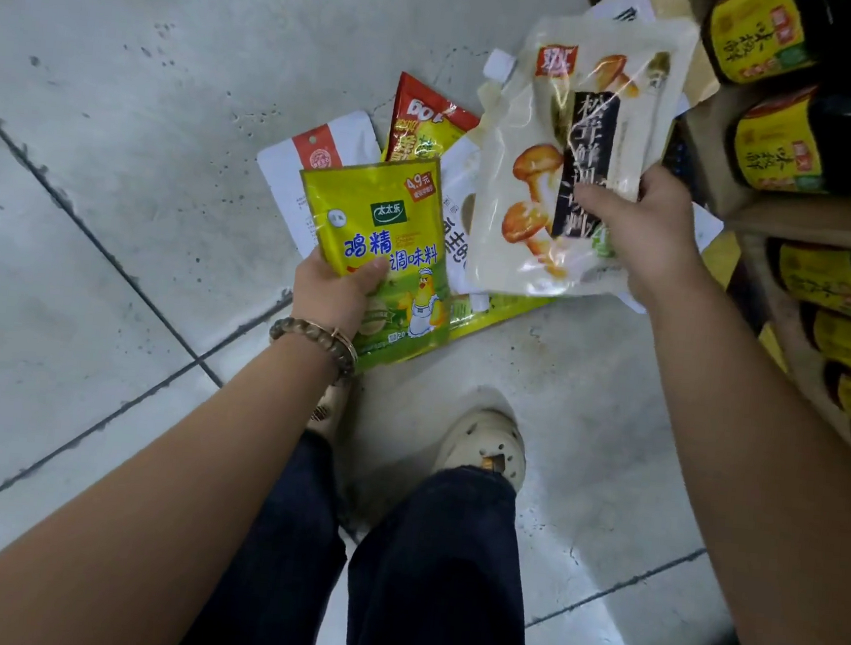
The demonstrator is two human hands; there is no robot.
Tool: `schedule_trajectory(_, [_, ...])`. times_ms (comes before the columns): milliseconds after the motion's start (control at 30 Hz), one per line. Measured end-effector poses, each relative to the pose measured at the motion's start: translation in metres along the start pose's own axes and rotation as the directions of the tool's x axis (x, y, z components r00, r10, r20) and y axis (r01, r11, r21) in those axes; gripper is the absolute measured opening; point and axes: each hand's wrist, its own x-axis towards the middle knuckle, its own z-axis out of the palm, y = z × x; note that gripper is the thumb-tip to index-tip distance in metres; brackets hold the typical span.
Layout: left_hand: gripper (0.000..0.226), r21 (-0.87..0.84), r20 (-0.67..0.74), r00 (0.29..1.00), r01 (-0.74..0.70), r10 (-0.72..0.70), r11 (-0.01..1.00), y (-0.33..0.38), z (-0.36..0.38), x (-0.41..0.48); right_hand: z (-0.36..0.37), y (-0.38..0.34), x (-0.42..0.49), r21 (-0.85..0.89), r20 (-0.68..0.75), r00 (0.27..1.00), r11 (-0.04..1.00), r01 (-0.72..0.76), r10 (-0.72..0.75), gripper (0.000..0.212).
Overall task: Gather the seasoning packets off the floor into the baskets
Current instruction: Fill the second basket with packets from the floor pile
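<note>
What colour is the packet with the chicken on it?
The packet is yellow and green with blue writing; head view, in the left hand.

Two seasoning packets are held, one per hand: a yellow-green packet (375, 225) in the left hand (336, 289), a cream mushroom pouch (572, 155) in the right hand (642, 228). On the floor (116, 192) beyond, at least four more lie overlapped: a white sealed packet (319, 158) far left, a red-and-yellow packet (420, 121), a white lettered packet (456, 212), a yellow packet (496, 313) nearest; any others are hidden. Six dark bottles (799, 144) show on the right shelf (808, 222), some cropped. Two pale shoes (484, 446); one beaded bracelet (309, 335).
</note>
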Motion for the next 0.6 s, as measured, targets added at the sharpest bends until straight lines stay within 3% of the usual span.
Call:
schedule_trajectory(167, [0.016, -0.101, 0.093, 0.996, 0.024, -0.014, 0.995, 0.002, -0.004, -0.009, 0.015, 0.008, -0.071, 0.075, 0.089, 0.995, 0.996, -0.058, 0.051, 0.026])
schedule_trajectory(233, [0.026, -0.123, 0.109, 0.994, 0.021, -0.008, 0.992, 0.005, -0.002, -0.013, 0.027, 0.012, -0.091, 0.097, 0.141, 0.986, 0.99, -0.104, 0.09, 0.027])
schedule_trajectory(300, [0.035, -0.089, 0.134, 0.991, -0.002, 0.014, 0.996, 0.005, -0.001, -0.016, 0.044, 0.015, -0.105, 0.136, 0.16, 0.98, 0.981, -0.141, 0.119, 0.027])
schedule_trajectory(367, [0.024, -0.046, 0.187, 0.982, -0.03, 0.038, 0.998, 0.001, 0.0, -0.018, 0.063, 0.02, -0.114, 0.177, 0.136, 0.98, 0.97, -0.167, 0.144, 0.025])
schedule_trajectory(433, [0.027, -0.032, 0.186, 0.982, -0.02, 0.025, 0.999, -0.003, -0.005, -0.018, 0.08, 0.023, -0.117, 0.176, 0.118, 0.98, 0.968, -0.178, 0.159, 0.019])
schedule_trajectory(500, [0.028, -0.064, 0.148, 0.989, 0.013, -0.004, 0.998, -0.004, -0.014, -0.013, 0.087, 0.03, -0.104, 0.149, 0.025, 0.982, 0.971, -0.188, 0.186, 0.011])
schedule_trajectory(600, [0.044, -0.126, 0.105, 0.994, 0.032, -0.019, 0.992, 0.0, -0.028, -0.007, 0.084, 0.034, -0.07, 0.226, -0.266, 0.915, 0.942, -0.247, 0.304, 0.03])
